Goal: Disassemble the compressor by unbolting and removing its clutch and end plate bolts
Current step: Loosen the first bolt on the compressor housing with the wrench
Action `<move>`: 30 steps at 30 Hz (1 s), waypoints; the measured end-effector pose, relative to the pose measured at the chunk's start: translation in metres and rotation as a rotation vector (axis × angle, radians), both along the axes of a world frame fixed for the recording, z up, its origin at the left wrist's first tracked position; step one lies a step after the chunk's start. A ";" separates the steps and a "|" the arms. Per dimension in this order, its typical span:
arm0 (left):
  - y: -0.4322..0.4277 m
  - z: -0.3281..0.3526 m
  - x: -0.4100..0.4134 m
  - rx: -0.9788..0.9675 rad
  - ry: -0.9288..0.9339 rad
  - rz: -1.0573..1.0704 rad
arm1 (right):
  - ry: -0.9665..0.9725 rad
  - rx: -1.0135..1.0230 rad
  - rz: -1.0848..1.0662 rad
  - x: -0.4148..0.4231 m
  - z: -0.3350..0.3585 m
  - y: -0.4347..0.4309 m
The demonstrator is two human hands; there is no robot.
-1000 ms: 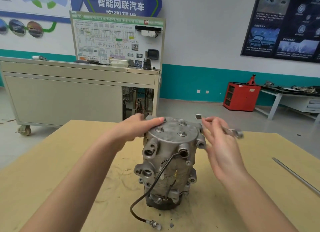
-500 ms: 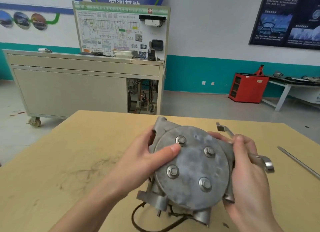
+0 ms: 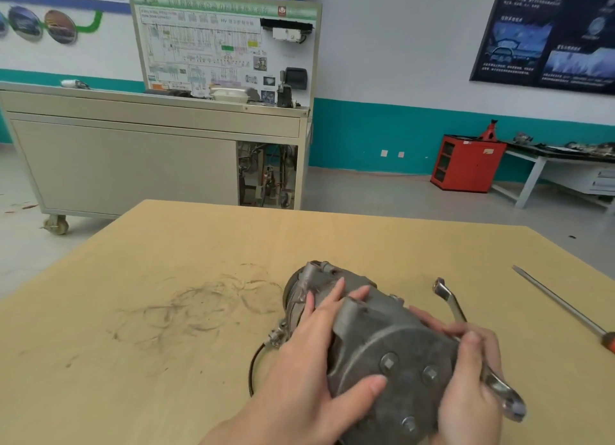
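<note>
The compressor [image 3: 376,338] lies tipped on its side between the two hands, its round end plate [image 3: 402,388] turned up toward the wearer and the clutch end pointing away; whether the far end bears on the surface [image 3: 166,261] I cannot tell. Three bolts [image 3: 388,361] show on the plate, all seated, so by my reading the unbolting has not begun; the body is being laid over so the bolt heads face the tool.

The left hand [image 3: 299,371] grips the casting; its fingers [image 3: 332,295] spread over the upper housing and the thumb presses flat on the plate just beside the nearest bolt, a hold that should stop the round body rolling.

The right hand [image 3: 472,388] cups the opposite flank while pinching a wrench [image 3: 449,305] under its thumb. One end juts out beyond the fingertips, the other past the heel of the hand, so the tool is parked, not yet on a bolt. This hand would probably have to free itself from the casting before the wrench can be set.

A black cable [image 3: 254,364] loops out below the left fingers; grey scuff marks [image 3: 199,305] lie further to their left; a screwdriver [image 3: 562,305] rests well off to the right of the right hand.
</note>
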State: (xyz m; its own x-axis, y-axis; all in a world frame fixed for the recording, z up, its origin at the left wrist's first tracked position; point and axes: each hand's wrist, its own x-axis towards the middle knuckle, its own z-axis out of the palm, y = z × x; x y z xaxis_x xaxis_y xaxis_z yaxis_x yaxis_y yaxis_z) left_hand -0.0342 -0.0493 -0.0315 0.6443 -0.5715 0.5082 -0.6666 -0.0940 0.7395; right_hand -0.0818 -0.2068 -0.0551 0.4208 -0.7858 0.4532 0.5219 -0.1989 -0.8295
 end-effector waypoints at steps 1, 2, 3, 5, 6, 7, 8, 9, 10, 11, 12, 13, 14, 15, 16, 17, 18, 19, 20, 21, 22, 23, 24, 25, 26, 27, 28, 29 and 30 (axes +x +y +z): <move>-0.001 -0.002 0.003 0.013 -0.032 0.007 | -0.013 0.014 0.005 0.004 -0.003 0.000; -0.001 -0.004 0.008 0.010 -0.051 0.007 | -0.023 0.025 0.018 0.009 -0.004 -0.001; -0.001 -0.005 0.012 -0.002 -0.064 0.009 | -0.036 0.028 0.039 0.013 -0.004 0.000; 0.004 -0.008 0.021 -0.020 -0.093 0.031 | -0.067 0.008 0.088 0.019 -0.003 0.002; 0.007 -0.011 0.023 -0.029 -0.100 0.045 | -0.076 -0.008 0.114 0.021 -0.003 0.003; 0.011 -0.015 0.024 -0.037 -0.101 0.058 | -0.083 -0.026 0.139 0.022 -0.003 0.006; 0.014 -0.021 0.024 -0.055 -0.111 0.071 | -0.092 -0.045 0.161 0.022 -0.003 0.008; 0.017 -0.027 0.023 -0.089 -0.143 0.094 | -0.102 -0.066 0.182 0.022 -0.004 0.010; 0.019 -0.033 0.021 -0.131 -0.167 0.121 | -0.111 -0.093 0.197 0.022 -0.005 0.013; 0.021 -0.037 0.019 -0.171 -0.169 0.142 | -0.125 -0.129 0.204 0.021 -0.006 0.015; 0.022 -0.040 0.017 -0.196 -0.169 0.143 | -0.143 -0.161 0.201 0.021 -0.008 0.017; 0.021 -0.042 0.017 -0.211 -0.189 0.142 | -0.162 -0.174 0.190 0.021 -0.010 0.017; 0.020 -0.043 0.016 -0.208 -0.219 0.148 | -0.175 -0.168 0.182 0.020 -0.012 0.016; 0.019 -0.044 0.016 -0.194 -0.251 0.158 | -0.179 -0.159 0.173 0.021 -0.015 0.013; 0.017 -0.043 0.016 -0.182 -0.259 0.150 | -0.177 -0.159 0.167 0.021 -0.017 0.011; 0.017 -0.043 0.018 -0.158 -0.282 0.150 | -0.171 -0.166 0.166 0.020 -0.018 0.009; 0.016 -0.046 0.022 -0.096 -0.357 0.199 | -0.164 -0.166 0.175 0.020 -0.022 0.008; 0.015 -0.048 0.023 -0.012 -0.451 0.257 | -0.161 -0.157 0.192 0.017 -0.025 0.005; 0.015 -0.051 0.024 0.058 -0.527 0.297 | -0.163 -0.139 0.216 0.015 -0.029 0.002; 0.014 -0.053 0.023 0.087 -0.549 0.300 | -0.155 -0.105 0.250 0.013 -0.031 -0.001; 0.011 -0.051 0.022 0.051 -0.533 0.272 | -0.136 -0.052 0.295 0.011 -0.032 -0.004; 0.010 -0.056 0.020 0.029 -0.565 0.270 | -0.106 -0.001 0.326 0.009 -0.033 -0.007; 0.008 -0.054 0.020 0.001 -0.569 0.264 | -0.085 0.031 0.318 0.007 -0.032 -0.008; 0.008 -0.055 0.016 -0.004 -0.534 0.285 | -0.076 0.040 0.265 0.006 -0.031 -0.010; 0.010 -0.055 0.018 -0.024 -0.451 0.324 | -0.075 0.040 0.192 0.004 -0.029 -0.011; 0.014 -0.047 0.016 -0.074 -0.205 0.349 | -0.074 0.043 0.124 0.004 -0.025 -0.014; 0.020 -0.041 0.014 -0.140 0.090 0.364 | -0.064 0.059 0.081 0.005 -0.020 -0.017; 0.026 -0.035 0.012 -0.244 0.278 0.388 | -0.031 0.096 0.068 0.008 -0.014 -0.026; 0.033 -0.030 0.015 -0.293 0.374 0.446 | 0.051 0.141 0.083 0.015 -0.006 -0.036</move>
